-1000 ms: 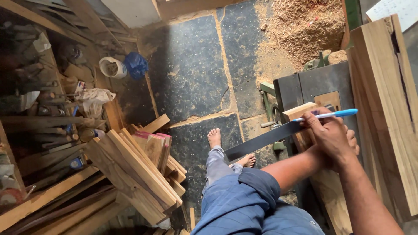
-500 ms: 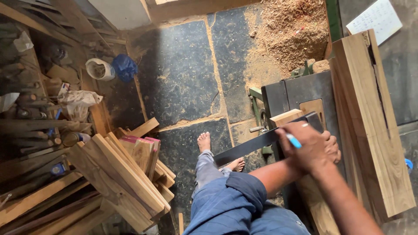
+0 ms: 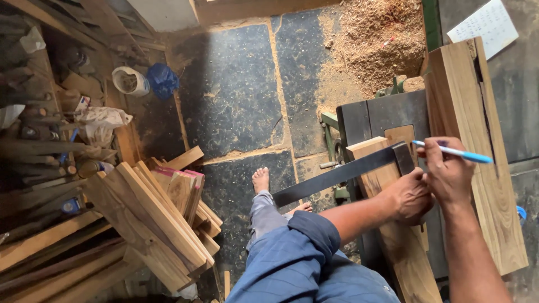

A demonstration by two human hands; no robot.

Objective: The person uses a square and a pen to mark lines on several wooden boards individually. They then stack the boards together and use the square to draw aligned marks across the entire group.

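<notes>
My left hand (image 3: 411,197) is pressed down on a narrow wooden board (image 3: 387,185), fingers curled over the stock of a try square (image 3: 342,173) w/ the grip closed on it. The square's dark blade runs from the board's near end out to the left, hanging over the floor above my knee; its short stock sits across the board right by the hand. Right hand (image 3: 447,171) is just beside the left, touching or nearly so, pinching a blue pen (image 3: 453,152) between thumb and fingers. Pen lies roughly level, blue end pointing right over the wide plank (image 3: 477,146), tip end toward the square. Can't tell if the tip touches wood.

The board rests on a dark metal machine table (image 3: 387,115), its far end light-coloured and squared off. The wide plank lies along the right of it, w/ a long crack near the top. A sheet of paper (image 3: 487,23) w/ writing sits past the plank, top right.

Below: dark stone floor (image 3: 236,90) w/ a sawdust pile (image 3: 382,39) by the machine. My bare foot (image 3: 260,179) stands on the stone, blue trouser leg (image 3: 297,258) over the knee. Left side: a stack of cut wood offcuts (image 3: 163,219), a white tub (image 3: 130,81) beside a blue bag (image 3: 163,78), and cluttered shelves further left.
</notes>
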